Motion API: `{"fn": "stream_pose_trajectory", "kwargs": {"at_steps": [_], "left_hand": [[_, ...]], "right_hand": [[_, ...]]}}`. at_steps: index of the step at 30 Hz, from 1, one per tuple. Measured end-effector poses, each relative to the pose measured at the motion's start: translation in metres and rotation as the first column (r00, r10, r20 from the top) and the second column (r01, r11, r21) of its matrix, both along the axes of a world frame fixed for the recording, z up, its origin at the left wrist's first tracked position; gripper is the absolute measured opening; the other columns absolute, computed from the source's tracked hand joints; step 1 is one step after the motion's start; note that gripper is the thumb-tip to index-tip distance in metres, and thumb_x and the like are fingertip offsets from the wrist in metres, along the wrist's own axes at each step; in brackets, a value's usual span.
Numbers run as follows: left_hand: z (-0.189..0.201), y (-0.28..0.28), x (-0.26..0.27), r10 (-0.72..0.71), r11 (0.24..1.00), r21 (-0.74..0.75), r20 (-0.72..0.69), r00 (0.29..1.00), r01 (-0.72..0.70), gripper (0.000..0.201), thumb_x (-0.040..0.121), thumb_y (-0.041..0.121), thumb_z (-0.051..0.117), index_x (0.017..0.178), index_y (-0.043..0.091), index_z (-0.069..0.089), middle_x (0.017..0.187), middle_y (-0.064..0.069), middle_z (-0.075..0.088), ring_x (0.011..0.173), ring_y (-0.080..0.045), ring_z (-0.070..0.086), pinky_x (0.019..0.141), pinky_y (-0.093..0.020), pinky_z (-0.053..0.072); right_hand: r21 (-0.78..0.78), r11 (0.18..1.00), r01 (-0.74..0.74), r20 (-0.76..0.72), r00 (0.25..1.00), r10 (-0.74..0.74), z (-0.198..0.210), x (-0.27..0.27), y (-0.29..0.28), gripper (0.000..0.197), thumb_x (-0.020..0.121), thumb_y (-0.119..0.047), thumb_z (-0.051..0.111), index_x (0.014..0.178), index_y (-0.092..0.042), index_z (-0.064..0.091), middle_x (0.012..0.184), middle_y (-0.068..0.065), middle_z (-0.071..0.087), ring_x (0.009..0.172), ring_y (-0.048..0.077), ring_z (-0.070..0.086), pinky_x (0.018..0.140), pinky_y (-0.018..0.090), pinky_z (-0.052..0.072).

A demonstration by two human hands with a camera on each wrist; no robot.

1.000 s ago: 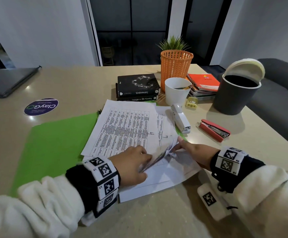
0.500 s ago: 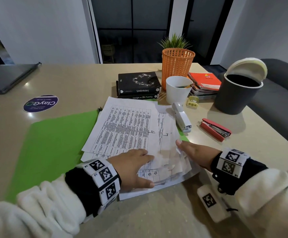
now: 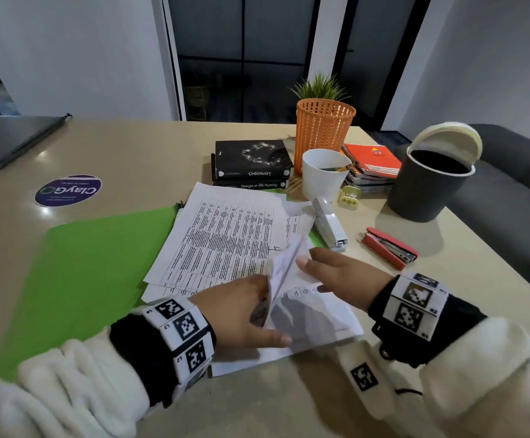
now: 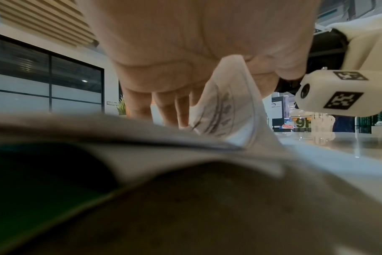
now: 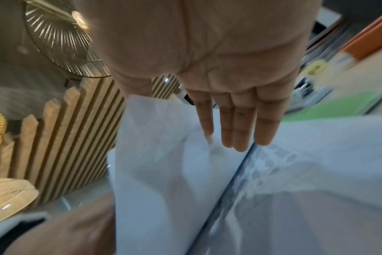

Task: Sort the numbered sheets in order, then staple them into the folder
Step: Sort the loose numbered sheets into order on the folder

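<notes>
A lifted sheet (image 3: pixel 284 270) is pressed between the left hand (image 3: pixel 241 314) and the right hand (image 3: pixel 341 273); both hands are kept flat with straight fingers (image 5: pixel 240 126). The numbered sheets (image 3: pixel 225 235) are spread over the green folder (image 3: pixel 93 267). A white stapler (image 3: pixel 330 227) is seen at 1 o'clock from the hands, a red stapler (image 3: pixel 390 248) at 2 o'clock.

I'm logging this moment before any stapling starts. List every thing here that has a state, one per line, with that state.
Green folder: lying open, flat on the table.
Numbered sheets: loose, unstapled, fanned on the folder.
Lifted sheets: raised between both hands.
Left hand: fingers straight, on the sheets.
Right hand: fingers straight, against the lifted sheets.
White stapler: closed, untouched.
Red stapler: closed, lying on the table.
Bin: lid tipped open.
Laptop: shut.
</notes>
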State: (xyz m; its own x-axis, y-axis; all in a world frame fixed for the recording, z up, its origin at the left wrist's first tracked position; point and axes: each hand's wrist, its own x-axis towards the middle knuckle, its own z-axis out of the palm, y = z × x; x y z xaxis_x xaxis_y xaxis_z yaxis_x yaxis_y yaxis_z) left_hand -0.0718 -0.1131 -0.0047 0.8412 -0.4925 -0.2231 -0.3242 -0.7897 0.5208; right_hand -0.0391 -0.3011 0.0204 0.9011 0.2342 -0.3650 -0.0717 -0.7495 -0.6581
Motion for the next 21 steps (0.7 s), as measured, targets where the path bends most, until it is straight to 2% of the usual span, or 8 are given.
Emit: {"fn": "stream_pose_trajectory", "kwargs": {"at_steps": [2,4,8,12,15,17,19,21], "left_hand": [[0.003,-0.001,-0.002,0.028,0.999,-0.018,0.017,0.999,-0.028,0.069,0.08,0.06,0.056,0.138,0.035,0.028,0.092,0.015,0.057,0.074,0.004,0.051,0.065,-0.013,0.039],[0.005,0.0,-0.001,0.07,0.997,-0.025,0.009,0.998,-0.069,0.059,0.085,0.058,0.049,0.136,0.031,0.036,0.072,0.014,0.051,0.061,0.008,0.046,0.055,-0.007,0.031],[0.005,0.0,0.002,0.094,0.995,-0.041,-0.019,0.995,-0.095,0.054,0.092,0.055,0.035,0.137,0.024,0.039,0.094,-0.003,0.063,0.081,-0.015,0.058,0.07,-0.022,0.043],[0.002,0.005,0.003,0.116,0.98,-0.168,0.052,0.992,-0.106,0.064,0.084,0.063,0.02,0.14,0.033,0.034,0.12,0.004,0.059,0.097,-0.012,0.055,0.079,-0.022,0.039],[0.001,0.005,0.004,0.15,0.984,-0.112,0.099,0.984,-0.138,0.045,0.097,0.046,0.027,0.132,0.026,0.045,0.104,0.007,0.057,0.089,-0.009,0.051,0.073,-0.019,0.034],[-0.001,0.005,0.006,0.179,0.984,-0.047,0.127,0.976,-0.175,0.035,0.099,0.033,0.032,0.11,0.01,0.057,0.085,-0.002,0.057,0.074,-0.015,0.052,0.063,-0.021,0.036],[-0.002,0.004,0.007,0.214,0.977,-0.049,0.134,0.968,-0.21,0.033,0.099,0.026,0.032,0.079,0.01,0.052,0.063,-0.001,0.046,0.053,-0.011,0.043,0.049,-0.019,0.031],[-0.001,0.004,0.008,0.257,0.966,-0.073,0.169,0.952,-0.248,0.031,0.1,0.022,0.031,0.081,0.011,0.054,0.053,0.002,0.035,0.043,-0.007,0.032,0.04,-0.016,0.025]], "right_hand": [[-0.031,0.999,-0.037,0.019,0.999,0.037,-0.007,0.004,0.008,0.036,0.088,-0.055,0.046,0.112,-0.028,0.049,0.101,-0.014,0.051,0.104,0.015,0.057,0.095,0.03,0.042],[-0.027,0.999,-0.047,0.062,0.997,0.048,-0.012,0.007,0.015,0.024,0.087,-0.052,0.053,0.086,-0.029,0.048,0.088,-0.012,0.057,0.096,0.017,0.06,0.088,0.031,0.044],[0.226,0.974,-0.018,0.01,1.0,0.017,-0.021,0.012,0.018,0.029,0.069,-0.046,0.063,0.09,-0.024,0.064,0.098,-0.002,0.071,0.098,0.02,0.065,0.1,0.045,0.044],[0.376,0.927,-0.003,-0.074,0.997,0.033,-0.021,0.015,0.014,0.04,0.058,-0.031,0.065,0.096,-0.019,0.07,0.104,0.0,0.073,0.103,0.023,0.065,0.102,0.042,0.043],[0.363,0.932,0.023,-0.073,0.997,0.004,-0.019,0.018,0.008,0.047,0.056,-0.023,0.058,0.095,0.002,0.065,0.09,0.014,0.067,0.088,0.029,0.059,0.09,0.039,0.043],[0.323,0.946,0.027,-0.052,0.999,-0.011,-0.021,0.018,0.005,0.063,0.048,-0.03,0.059,0.094,0.013,0.055,0.085,0.03,0.056,0.08,0.026,0.05,0.08,0.038,0.038],[0.282,0.958,0.045,-0.047,0.998,-0.033,-0.024,0.019,0.001,0.064,0.044,-0.035,0.058,0.084,0.014,0.048,0.075,0.02,0.047,0.075,0.023,0.041,0.074,0.035,0.028],[0.219,0.971,0.091,-0.034,0.996,-0.085,-0.025,0.019,-0.004,0.037,0.05,-0.032,0.059,0.069,-0.001,0.048,0.073,0.007,0.04,0.07,0.021,0.037,0.072,0.033,0.025]]}}
